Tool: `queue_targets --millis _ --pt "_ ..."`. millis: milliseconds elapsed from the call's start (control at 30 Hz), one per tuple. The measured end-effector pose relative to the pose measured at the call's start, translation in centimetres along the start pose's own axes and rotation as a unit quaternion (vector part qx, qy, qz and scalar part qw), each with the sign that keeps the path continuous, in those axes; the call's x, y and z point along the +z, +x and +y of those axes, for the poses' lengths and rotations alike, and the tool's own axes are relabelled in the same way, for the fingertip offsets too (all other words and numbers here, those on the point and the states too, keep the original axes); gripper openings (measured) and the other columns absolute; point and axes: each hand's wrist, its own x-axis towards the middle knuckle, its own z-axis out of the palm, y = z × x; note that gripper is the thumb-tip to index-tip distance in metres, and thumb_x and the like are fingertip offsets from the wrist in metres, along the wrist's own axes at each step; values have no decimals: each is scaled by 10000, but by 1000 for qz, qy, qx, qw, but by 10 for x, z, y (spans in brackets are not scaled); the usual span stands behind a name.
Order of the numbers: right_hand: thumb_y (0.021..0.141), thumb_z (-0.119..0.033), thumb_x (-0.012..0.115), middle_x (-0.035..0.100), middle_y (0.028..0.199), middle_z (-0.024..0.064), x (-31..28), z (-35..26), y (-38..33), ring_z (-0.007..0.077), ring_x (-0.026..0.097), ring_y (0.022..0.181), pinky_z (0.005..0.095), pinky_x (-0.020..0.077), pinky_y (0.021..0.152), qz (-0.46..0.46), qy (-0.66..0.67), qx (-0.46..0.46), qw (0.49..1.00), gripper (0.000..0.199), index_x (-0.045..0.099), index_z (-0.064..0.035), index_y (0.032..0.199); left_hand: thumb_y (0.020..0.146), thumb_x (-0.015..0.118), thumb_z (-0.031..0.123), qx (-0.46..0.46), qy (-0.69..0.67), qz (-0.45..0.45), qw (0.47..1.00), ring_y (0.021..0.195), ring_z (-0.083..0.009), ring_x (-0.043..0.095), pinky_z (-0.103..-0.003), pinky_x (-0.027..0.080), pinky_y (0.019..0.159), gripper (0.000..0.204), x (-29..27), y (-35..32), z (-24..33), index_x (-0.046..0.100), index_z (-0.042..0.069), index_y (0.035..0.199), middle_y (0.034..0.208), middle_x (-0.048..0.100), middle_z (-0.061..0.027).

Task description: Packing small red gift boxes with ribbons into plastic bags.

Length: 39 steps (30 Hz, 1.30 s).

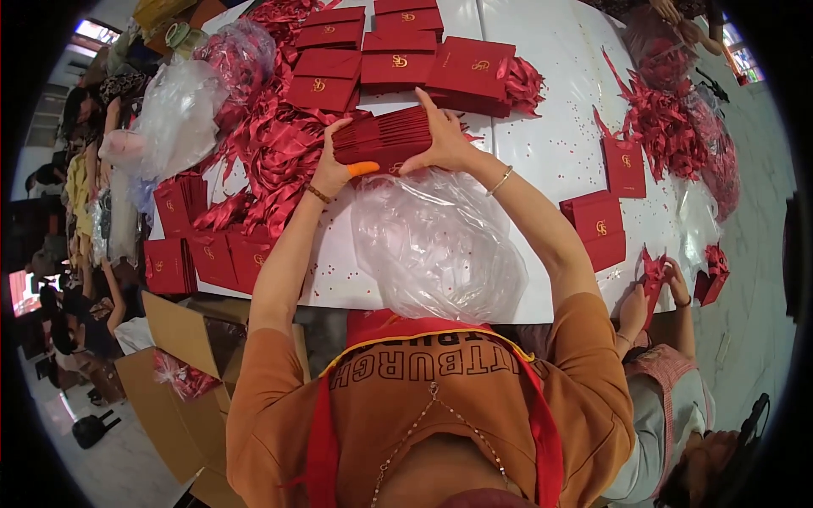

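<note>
Between my two hands is a thick stack of flat red envelopes (381,140), standing on edge with their many thin edges facing up. My left hand (337,165) is closed on the left end; its thumb wears an orange finger cover (363,168) and lies along the near side. At the other end my right hand (442,140) grips the stack, thumb in front and index finger stretched over the far edge. Just below the stack lies a crumpled clear plastic bag (436,241), near the table's front edge. Gold print shows partly on the nearest envelope.
Piles of red envelopes (398,59) cover the far side of the white table (559,80), with more at left and right. Red ribbons (271,144) heap at left. An open cardboard box (169,389) stands below left. At right, a co-worker's hands (635,309) hold a red piece.
</note>
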Motion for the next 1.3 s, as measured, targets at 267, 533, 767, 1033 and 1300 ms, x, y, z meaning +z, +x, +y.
queue_targets --millis 267,533,767,1033,1300 --pt "429 -554 769 431 1171 208 5 -1 -1 305 400 1100 467 179 980 40 -55 -21 997 1208 160 -18 1323 555 791 13 -7 -3 -10 1000 1108 -192 434 -325 365 948 943 -1 0 8 196 70 1284 1186 446 -102" --pt "458 -547 762 509 987 148 11 16 6 277 466 961 413 252 879 107 -98 -22 989 962 361 -25 1159 612 783 231 -211 87 -183 956 1016 -206 522 -319 394 888 725 -28 31 67 383 28 1182 1083 550 -124" --pt "451 -502 773 515 936 134 15 11 9 269 476 929 422 267 849 100 -114 -33 988 866 400 -30 1074 670 644 419 -51 523 -332 783 951 -330 551 -382 419 831 626 36 73 97 440 -7 1080 1007 556 -215" --pt "465 -492 772 488 1053 125 -1 -7 -2 290 448 1029 445 262 893 14 -170 18 985 905 384 -46 1151 621 706 229 -37 605 -200 770 928 -333 538 -432 427 770 660 64 51 90 364 84 1166 969 542 -177" --pt "452 -529 756 507 1051 64 12 4 -4 259 452 1041 536 255 892 89 -212 -15 973 914 403 -61 1154 599 736 239 10 609 -187 770 924 -334 550 -403 459 747 872 63 42 82 236 130 1304 1036 534 -174"
